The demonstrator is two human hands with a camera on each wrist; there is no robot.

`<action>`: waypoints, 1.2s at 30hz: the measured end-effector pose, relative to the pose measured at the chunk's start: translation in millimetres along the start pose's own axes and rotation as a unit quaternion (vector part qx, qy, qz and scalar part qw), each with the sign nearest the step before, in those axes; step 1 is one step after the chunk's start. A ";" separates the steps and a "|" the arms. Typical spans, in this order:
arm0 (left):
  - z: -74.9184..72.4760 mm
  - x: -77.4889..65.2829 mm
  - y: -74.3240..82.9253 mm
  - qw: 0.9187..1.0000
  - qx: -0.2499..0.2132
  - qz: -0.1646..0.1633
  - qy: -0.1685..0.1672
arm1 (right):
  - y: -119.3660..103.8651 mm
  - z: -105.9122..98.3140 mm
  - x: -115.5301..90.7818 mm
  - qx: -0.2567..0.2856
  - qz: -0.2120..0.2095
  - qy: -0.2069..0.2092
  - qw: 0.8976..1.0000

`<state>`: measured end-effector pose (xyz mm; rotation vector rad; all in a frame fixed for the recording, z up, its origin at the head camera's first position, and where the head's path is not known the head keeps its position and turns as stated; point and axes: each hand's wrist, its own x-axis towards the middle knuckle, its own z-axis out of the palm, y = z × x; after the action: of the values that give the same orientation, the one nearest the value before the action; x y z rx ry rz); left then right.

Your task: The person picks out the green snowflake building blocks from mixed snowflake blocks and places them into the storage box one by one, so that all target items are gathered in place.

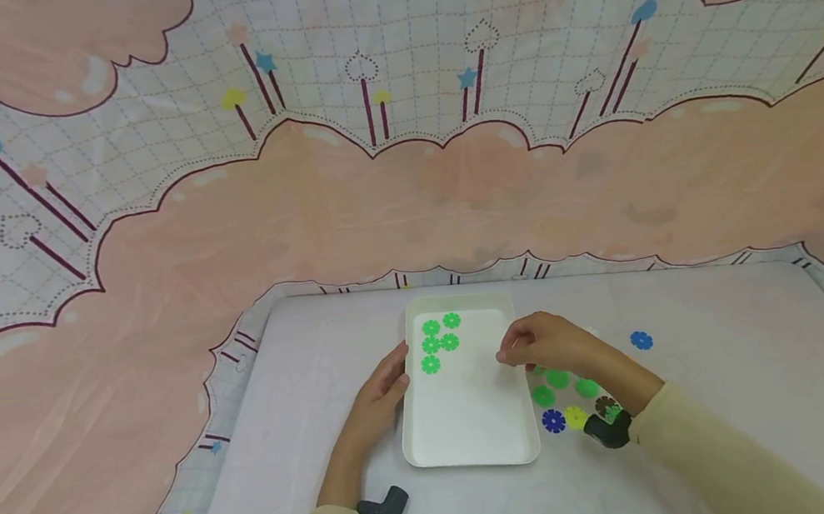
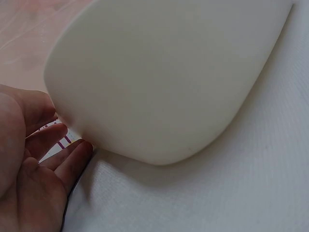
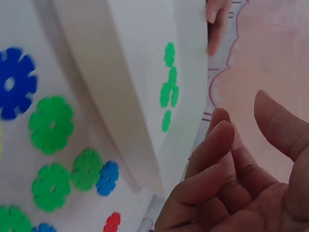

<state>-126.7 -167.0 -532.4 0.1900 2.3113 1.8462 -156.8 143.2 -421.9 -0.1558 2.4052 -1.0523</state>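
Note:
A white rectangular tray (image 1: 473, 443) lies on the table, with several green notched plastic discs (image 1: 431, 364) grouped at its far left. My left hand (image 1: 377, 393) rests its fingertips against the tray's left side. In the left wrist view, fingers (image 2: 72, 162) touch the tray's outer wall (image 2: 154, 96). Above the tray's right rim hovers my right hand (image 1: 541, 340). The right wrist view shows its fingers (image 3: 222, 137) loosely bent and the thumb (image 3: 280, 121) apart, with nothing visible between them. Green discs (image 3: 52, 124) lie beside the tray, partly hidden by the right forearm in the head view.
Right of the tray are a dark blue disc (image 1: 553, 420), a yellow disc (image 1: 575, 417) and a brown disc (image 1: 605, 405). A lighter blue disc (image 1: 642, 340) lies farther right. A red disc (image 3: 112, 222) shows in the right wrist view. Patterned cloth (image 1: 407, 207) hangs behind the table.

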 end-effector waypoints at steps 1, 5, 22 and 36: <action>-0.1 0.0 0.1 1.000 0.000 -0.002 0.000 | 2.4 -1.4 -1.5 -0.008 -0.001 0.003 1.000; -0.2 -0.1 0.4 1.000 0.002 -0.001 0.001 | 15.0 -6.8 -7.7 -0.038 0.002 0.013 0.999; -0.2 0.7 -1.4 1.000 0.007 -0.003 0.004 | 79.6 -37.0 -39.0 -0.093 0.001 0.008 0.996; -0.9 -1.0 0.1 1.000 0.013 -0.013 0.009 | 119.8 -39.9 -47.7 -0.105 0.018 -0.033 0.994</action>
<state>-125.9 -168.0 -532.0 0.1459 2.3391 1.8140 -123.8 266.6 -465.4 -0.2163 2.4448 -0.7656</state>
